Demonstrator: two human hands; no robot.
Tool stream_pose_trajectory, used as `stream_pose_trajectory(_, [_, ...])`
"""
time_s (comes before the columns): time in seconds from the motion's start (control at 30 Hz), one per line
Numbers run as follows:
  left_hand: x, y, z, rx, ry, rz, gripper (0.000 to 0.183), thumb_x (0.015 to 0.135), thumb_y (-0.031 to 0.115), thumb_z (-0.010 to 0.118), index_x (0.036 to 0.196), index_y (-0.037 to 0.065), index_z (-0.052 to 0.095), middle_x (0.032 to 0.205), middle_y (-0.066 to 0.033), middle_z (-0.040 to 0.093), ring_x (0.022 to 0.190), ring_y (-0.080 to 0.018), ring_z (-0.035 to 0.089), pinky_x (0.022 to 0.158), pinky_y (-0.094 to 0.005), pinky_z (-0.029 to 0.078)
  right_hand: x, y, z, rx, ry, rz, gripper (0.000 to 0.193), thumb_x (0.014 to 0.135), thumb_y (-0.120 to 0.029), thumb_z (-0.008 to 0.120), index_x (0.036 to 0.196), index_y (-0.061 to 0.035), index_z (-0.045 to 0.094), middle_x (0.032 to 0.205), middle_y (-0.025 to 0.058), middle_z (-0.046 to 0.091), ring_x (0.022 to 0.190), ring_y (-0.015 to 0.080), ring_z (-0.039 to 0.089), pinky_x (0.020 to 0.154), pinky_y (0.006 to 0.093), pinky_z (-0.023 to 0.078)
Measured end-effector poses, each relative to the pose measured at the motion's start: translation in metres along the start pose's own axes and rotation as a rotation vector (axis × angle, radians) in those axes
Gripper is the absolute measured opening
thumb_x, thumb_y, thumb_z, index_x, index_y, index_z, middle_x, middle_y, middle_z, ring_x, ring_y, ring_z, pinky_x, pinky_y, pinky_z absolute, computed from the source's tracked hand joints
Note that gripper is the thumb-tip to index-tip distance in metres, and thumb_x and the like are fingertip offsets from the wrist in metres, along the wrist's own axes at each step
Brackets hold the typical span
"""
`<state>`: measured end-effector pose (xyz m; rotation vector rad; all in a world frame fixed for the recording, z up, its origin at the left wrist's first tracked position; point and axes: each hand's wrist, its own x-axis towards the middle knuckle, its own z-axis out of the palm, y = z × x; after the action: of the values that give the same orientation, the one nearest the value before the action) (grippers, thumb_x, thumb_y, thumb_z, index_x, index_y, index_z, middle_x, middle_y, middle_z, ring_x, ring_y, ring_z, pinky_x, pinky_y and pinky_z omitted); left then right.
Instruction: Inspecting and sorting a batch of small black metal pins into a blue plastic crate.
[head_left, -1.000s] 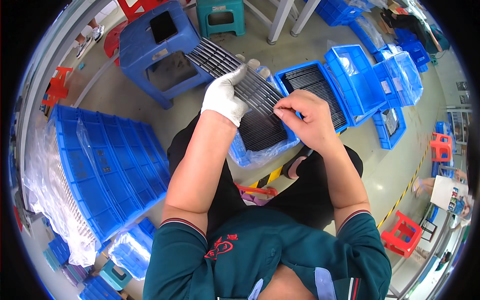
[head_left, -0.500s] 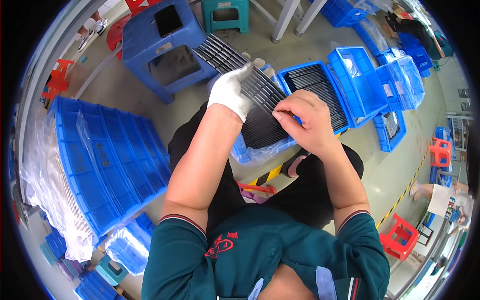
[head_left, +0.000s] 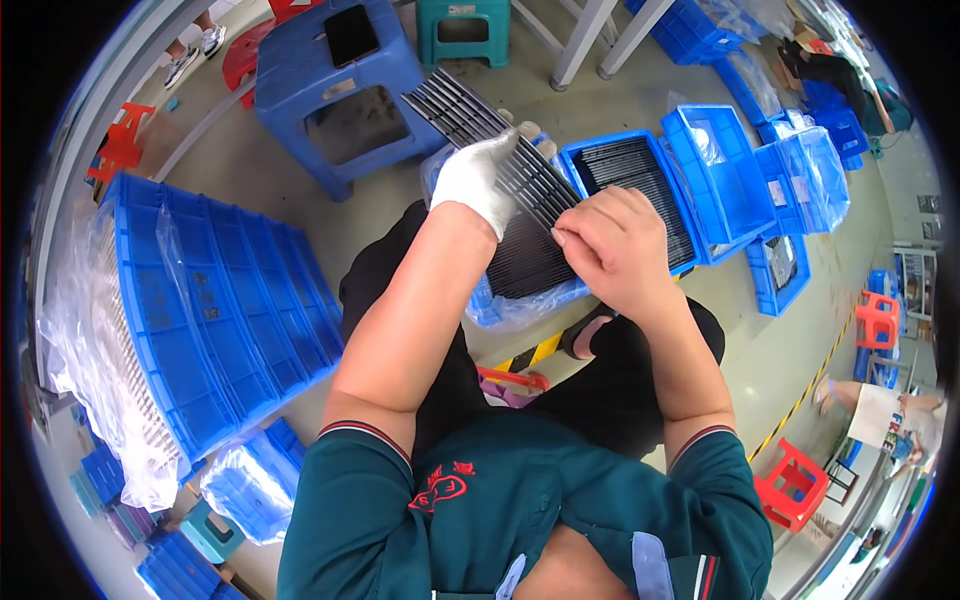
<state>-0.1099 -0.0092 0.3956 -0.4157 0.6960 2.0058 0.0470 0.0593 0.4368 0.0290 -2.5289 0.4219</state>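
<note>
My left hand [head_left: 478,180], in a white glove, grips a row of long thin black strips [head_left: 462,112] lying side by side. They slant from the upper left down toward my right hand [head_left: 620,240]. That hand is bare, its thumb and fingers pinched at the lower right end of the strips. Below them, a plastic-lined blue crate [head_left: 500,315] holds many similar dark strips [head_left: 530,262]. A second blue crate [head_left: 690,262] with rows of dark strips stands just beyond my right hand.
A blue stool [head_left: 290,75] with a black phone [head_left: 351,36] on it stands far left. Stacked blue crates [head_left: 215,310] with plastic sheeting are at left. More blue bins [head_left: 722,170] sit at right. Red stools [head_left: 790,485] and a person's legs appear at the edges.
My view has shifted slightly, moving the surroundings a little in the picture. Both hands keep nearly the same hold at the strips, with the right fingers still at their lower end.
</note>
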Motion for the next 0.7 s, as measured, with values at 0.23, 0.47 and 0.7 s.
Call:
stream_pose_trajectory(0.23, [-0.002,-0.001,0.000,-0.026,0.025,-0.030,0.012,0.094,0.006,0.052,0.099,0.009,0.063,0.097,-0.0118,0.066,0.092,-0.0331,0.066,0.083,-0.0492,0.056,-0.007,-0.003,0.007,-0.128,-0.093,-0.072,0.015,0.069,-0.007,0.071,0.081,-0.0091,0.064,0.077,0.0014,0.060,0.070,0.0203,0.057,0.062,0.0350,0.043])
stream_pose_trajectory(0.47, [-0.007,0.000,0.003,-0.003,-0.102,-0.107,0.016,0.094,0.005,0.050,0.109,0.011,0.050,0.096,-0.0158,0.063,0.086,-0.0375,0.064,0.072,-0.0507,0.055,-0.006,-0.005,-0.001,0.036,-0.021,0.043,0.011,0.070,-0.010,0.074,0.078,-0.0077,0.066,0.073,0.0032,0.062,0.067,0.0233,0.058,0.062,0.0348,0.044])
stream_pose_trajectory(0.7, [0.002,-0.006,-0.004,0.121,-0.050,-0.116,0.019,0.096,0.009,0.048,0.113,0.010,0.057,0.107,-0.0161,0.063,0.105,-0.0417,0.060,0.082,-0.0619,0.051,-0.007,-0.005,-0.023,0.229,0.215,0.214,0.012,0.070,0.000,0.072,0.078,-0.0056,0.065,0.072,0.0056,0.062,0.065,0.0225,0.058,0.058,0.0312,0.045])
